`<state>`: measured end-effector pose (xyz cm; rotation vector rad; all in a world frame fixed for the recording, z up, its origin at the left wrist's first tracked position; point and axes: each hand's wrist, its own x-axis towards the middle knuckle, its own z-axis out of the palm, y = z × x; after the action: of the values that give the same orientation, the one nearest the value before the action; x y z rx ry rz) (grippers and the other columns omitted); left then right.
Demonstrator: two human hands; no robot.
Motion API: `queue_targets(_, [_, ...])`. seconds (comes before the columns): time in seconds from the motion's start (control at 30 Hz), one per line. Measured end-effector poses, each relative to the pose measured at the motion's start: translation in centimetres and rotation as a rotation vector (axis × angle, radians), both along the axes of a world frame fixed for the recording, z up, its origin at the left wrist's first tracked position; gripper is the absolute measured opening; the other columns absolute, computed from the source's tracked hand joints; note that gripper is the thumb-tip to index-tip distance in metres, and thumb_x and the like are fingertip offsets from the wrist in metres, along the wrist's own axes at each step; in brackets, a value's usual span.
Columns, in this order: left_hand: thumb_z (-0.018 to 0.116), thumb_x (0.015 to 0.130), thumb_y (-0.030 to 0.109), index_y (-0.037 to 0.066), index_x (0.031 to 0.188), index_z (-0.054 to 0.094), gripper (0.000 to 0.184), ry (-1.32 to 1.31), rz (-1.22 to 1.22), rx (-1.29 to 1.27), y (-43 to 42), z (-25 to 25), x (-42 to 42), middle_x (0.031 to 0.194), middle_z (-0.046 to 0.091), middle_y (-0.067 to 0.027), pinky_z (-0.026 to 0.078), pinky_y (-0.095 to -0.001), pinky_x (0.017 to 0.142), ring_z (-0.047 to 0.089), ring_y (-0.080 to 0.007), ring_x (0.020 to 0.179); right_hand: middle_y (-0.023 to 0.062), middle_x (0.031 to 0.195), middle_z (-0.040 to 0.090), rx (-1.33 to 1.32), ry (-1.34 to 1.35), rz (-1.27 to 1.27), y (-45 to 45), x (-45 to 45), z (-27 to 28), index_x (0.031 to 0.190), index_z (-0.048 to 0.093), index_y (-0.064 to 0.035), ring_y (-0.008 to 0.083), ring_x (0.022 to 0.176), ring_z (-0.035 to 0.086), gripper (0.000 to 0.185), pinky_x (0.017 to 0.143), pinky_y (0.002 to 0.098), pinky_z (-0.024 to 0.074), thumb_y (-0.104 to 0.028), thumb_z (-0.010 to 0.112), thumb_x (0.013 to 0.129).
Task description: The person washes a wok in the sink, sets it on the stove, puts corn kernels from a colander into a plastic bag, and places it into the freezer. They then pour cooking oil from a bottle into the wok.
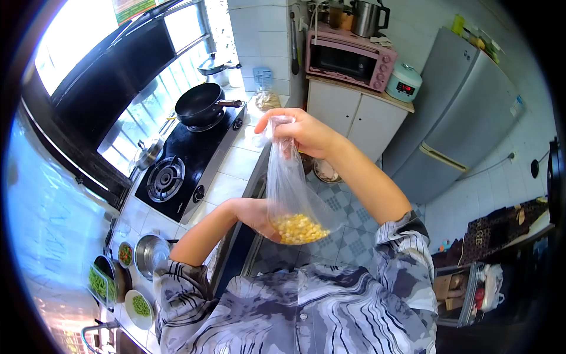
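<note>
A clear plastic bag (292, 183) hangs in front of my chest, with yellow corn kernels (299, 229) gathered at its bottom. My right hand (303, 131) is closed on the bunched top of the bag. Lower down, my left hand (257, 217) is behind the bag's left side near the kernels; its fingers are mostly hidden by the plastic, so their shape is unclear.
A black wok (199, 105) sits on the rear burner of the gas stove (188, 150). On the left counter are a metal pot (152, 253), a white bowl of green pieces (139, 308) and a small bowl of chopped red and green bits (125, 253). A fridge (448, 118) stands right.
</note>
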<state>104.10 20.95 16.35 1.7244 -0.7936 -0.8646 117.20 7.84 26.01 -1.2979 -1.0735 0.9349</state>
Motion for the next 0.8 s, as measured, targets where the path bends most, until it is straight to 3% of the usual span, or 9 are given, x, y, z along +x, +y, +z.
queue_targets(0.07, [0.071,0.072,0.013,0.002,0.116,0.050,0.050,0.106,0.039,-0.020,-0.5,2.6,-0.4,0.107,0.058,-0.0085,0.042,-0.0291,0.086,0.054,-0.0167,0.096,0.0082,0.095,0.053,0.144,0.373,0.071,-0.8,-0.6,0.5,0.097,0.054,-0.0006,0.0152,0.075,0.057,0.026,0.058,0.0280,0.0529,0.001,0.050,0.072])
queue_targets(0.2, [0.072,0.068,0.007,0.002,0.117,0.048,0.054,-0.244,-0.070,-0.028,-2.4,7.4,-1.3,0.106,0.058,-0.0082,0.044,-0.0283,0.086,0.054,-0.0156,0.097,0.0081,0.089,0.056,0.610,0.508,0.330,-1.2,-3.3,1.7,0.101,0.052,-0.0020,0.0183,0.081,0.060,0.029,0.067,0.0326,0.0534,-0.005,0.063,0.075])
queue_targets(0.23, [0.072,0.068,0.007,0.002,0.116,0.049,0.053,-0.283,-0.097,-0.130,-2.6,7.8,-1.3,0.105,0.059,-0.0082,0.044,-0.0282,0.085,0.054,-0.0151,0.096,0.0074,0.087,0.055,0.701,0.554,0.150,-1.0,-3.1,0.9,0.101,0.052,-0.0035,0.0164,0.078,0.059,0.027,0.066,0.0316,0.0523,-0.008,0.061,0.077])
queue_targets(0.37, [0.068,0.075,0.018,0.002,0.115,0.049,0.047,0.606,0.361,-0.489,-1.6,4.9,1.6,0.101,0.059,-0.0117,0.051,-0.0306,0.075,0.059,-0.0193,0.089,0.0065,0.091,0.056,0.517,0.992,-0.360,-0.3,-3.4,-13.1,0.109,0.048,-0.0053,0.0150,0.080,0.058,0.025,0.071,0.0315,0.0504,-0.016,0.049,0.086])
queue_targets(0.43, [0.062,0.080,0.023,0.001,0.113,0.049,0.042,0.700,0.581,-0.384,-1.0,0.0,2.9,0.098,0.059,-0.0120,0.053,-0.0290,0.068,0.060,-0.0182,0.086,0.0063,0.094,0.056,0.399,1.129,-0.658,-0.8,-8.1,-20.3,0.113,0.047,-0.0046,0.0147,0.084,0.058,0.027,0.074,0.0319,0.0502,-0.017,0.044,0.089])
queue_targets(0.53, [0.063,0.080,0.028,0.001,0.109,0.050,0.041,0.855,0.578,-0.240,1.2,-9.8,3.3,0.092,0.060,-0.0096,0.052,-0.0262,0.066,0.060,-0.0157,0.079,0.0083,0.088,0.059,0.095,0.630,-0.772,-4.6,-10.3,-24.7,0.097,0.053,-0.0006,0.0153,0.078,0.061,0.016,0.070,0.0271,0.0526,-0.002,0.055,0.081])
queue_targets(0.6, [0.059,0.083,0.032,0.000,0.107,0.052,0.041,1.219,0.555,-0.163,2.5,-13.2,2.4,0.089,0.060,-0.0089,0.052,-0.0261,0.065,0.060,-0.0164,0.076,0.0075,0.083,0.060,-0.029,0.453,-0.837,-6.2,-10.1,-24.8,0.085,0.055,-0.0005,0.0143,0.073,0.061,0.006,0.068,0.0258,0.0537,0.002,0.057,0.080])
queue_targets(0.73, [0.052,0.086,0.025,-0.002,0.100,0.055,0.030,1.090,0.372,0.067,2.0,-12.8,0.7,0.091,0.061,-0.0096,0.051,-0.0264,0.062,0.060,-0.0156,0.077,0.0064,0.084,0.061,-0.210,0.303,-0.591,-8.0,-9.8,-22.9,0.085,0.057,0.0014,0.0121,0.070,0.060,0.011,0.063,0.0247,0.0504,-0.003,0.063,0.076])
queue_targets(0.8, [0.058,0.081,0.023,0.002,0.105,0.055,0.033,0.690,0.077,0.307,0.9,-12.4,0.9,0.091,0.061,-0.0119,0.051,-0.0296,0.067,0.061,-0.0196,0.078,0.0046,0.079,0.062,-0.120,-0.107,-0.134,-7.9,-9.3,-21.7,0.086,0.058,0.0024,0.0103,0.066,0.058,0.016,0.059,0.0241,0.0474,-0.004,0.064,0.073])
